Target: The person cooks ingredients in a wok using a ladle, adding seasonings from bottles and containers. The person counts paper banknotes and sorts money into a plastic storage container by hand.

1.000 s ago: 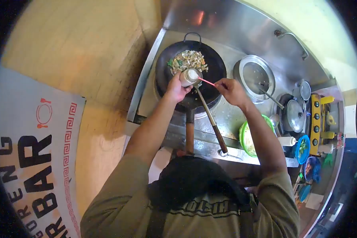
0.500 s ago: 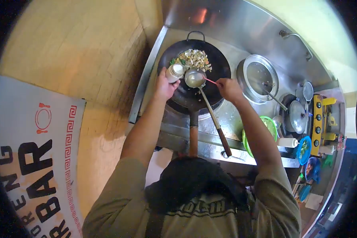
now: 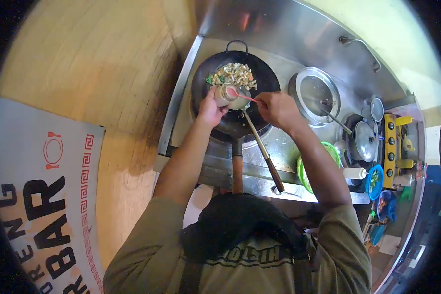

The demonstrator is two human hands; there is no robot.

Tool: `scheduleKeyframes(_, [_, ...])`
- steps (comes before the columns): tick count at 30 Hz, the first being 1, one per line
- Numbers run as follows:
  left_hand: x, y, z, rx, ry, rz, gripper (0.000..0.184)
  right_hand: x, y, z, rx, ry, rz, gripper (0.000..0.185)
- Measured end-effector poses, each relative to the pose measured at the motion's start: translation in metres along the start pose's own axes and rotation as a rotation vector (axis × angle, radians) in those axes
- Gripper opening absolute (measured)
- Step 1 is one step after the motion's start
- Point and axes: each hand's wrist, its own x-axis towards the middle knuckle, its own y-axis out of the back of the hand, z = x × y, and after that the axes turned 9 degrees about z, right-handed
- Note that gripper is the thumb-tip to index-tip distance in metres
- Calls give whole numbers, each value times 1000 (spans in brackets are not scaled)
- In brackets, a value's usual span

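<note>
My left hand (image 3: pixel 212 110) is wrapped round a small open jar (image 3: pixel 222 98), tilted above the wok (image 3: pixel 267 73). Between the fingers of my right hand (image 3: pixel 278 109) is the handle of a red plastic spoon (image 3: pixel 246 97), whose bowl is at the mouth of the jar. Under the spoon, a metal ladle (image 3: pixel 254 125) rests in the wok with its long handle over the front edge. Chopped food with some greens (image 3: pixel 237 74) lies in the far part of the wok. The wooden wok handle (image 3: pixel 237 171) points toward me.
Right of the wok stands a large metal pot (image 3: pixel 299 88) with a ladle in it. A lidded pan (image 3: pixel 364 142), a green basket (image 3: pixel 301 174), a white squeeze bottle (image 3: pixel 354 173) and a blue basket (image 3: pixel 376 182) are farther right. A steel backsplash (image 3: pixel 289 34) rises behind.
My right hand has moved left, bringing the red spoon from over the ladle to the jar's mouth. My left hand has shifted slightly right and down, tipping the jar toward the spoon.
</note>
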Motion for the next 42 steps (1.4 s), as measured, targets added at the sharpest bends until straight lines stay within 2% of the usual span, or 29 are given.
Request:
scheduleKeyframes(3, [4,-2,-6,-25,8,67,39,0,-12,8,90,-50,-28,20])
scheduleKeyframes(5, [4,-2,-7,-18,3,62,39,-3,-24,24,387,-67,-34,22])
scheduleKeyframes(6, [4,-1,-6,-15,-5,58,39,-6,-31,29,388,-70,-31,22])
scheduleKeyframes(8, [2,-1,-5,-6,5,40,39,-12,-44,37,701,-330,-102,21])
scheduleKeyframes(9, [2,0,-4,-1,15,23,39,-15,-46,38,701,-331,-98,21])
scheduleKeyframes(11, [3,0,-4,-9,10,54,38,-22,-49,39,1003,-498,-86,18])
scheduleKeyframes(18, [8,9,3,-9,3,127,38,-32,-59,49,1105,-565,-29,17])
scheduleKeyframes(21, [1,10,11,-65,-48,200,38,-27,-68,63,1070,-530,-7,17])
scheduleKeyframes(23, [1,17,18,-84,-59,227,39,-19,-74,67,674,-462,14,18])
scheduleKeyframes(24, [-3,21,21,-94,-71,228,38,-17,-82,71,677,-468,10,18])
scheduleKeyframes(25, [-5,28,23,-103,-84,228,38,-17,-91,74,273,-260,113,18])
scheduleKeyframes(26, [-8,34,25,-101,-114,125,37,-18,-98,78,-130,-49,212,18])
scheduleKeyframes(29, [-24,30,30,-166,-122,132,38,-36,-98,79,-128,-152,174,20])
scheduleKeyframes(30, [-33,28,31,-136,-108,58,39,-45,-95,80,-129,-173,179,20])
scheduleKeyframes(32, [-41,24,29,-163,-97,-29,36,-71,-81,87,-259,-176,-237,22])
scheduleKeyframes(33, [-46,11,21,-313,-152,-30,35,-92,-84,96,-155,-176,-62,24])
scheduleKeyframes(34, [-35,27,14,-165,-181,-274,35,-111,-57,86,-66,-251,-29,23])
scheduleKeyframes(35, [-68,-7,10,-182,-148,-108,34,-137,-46,88,-4,-309,79,24])
scheduleKeyframes(36, [-74,-14,3,-159,-100,-265,35,-170,-27,89,97,-352,232,24])
scheduleKeyframes(37, [-95,-51,-9,-150,-82,83,37,-207,-12,98,175,-391,425,24])
scheduleKeyframes(38, [-103,-64,-22,-152,-47,98,39,-244,17,102,210,-476,471,22])
scheduleKeyframes(39, [-74,-34,-36,-124,-42,-262,41,-287,37,112,232,-575,567,22])
scheduleKeyframes(41, [-127,-96,-74,-49,46,-274,41,-393,45,152,127,-789,849,23])
scheduleKeyframes(42, [-137,-114,-98,-43,102,-307,41,-452,46,174,72,-1048,870,24])
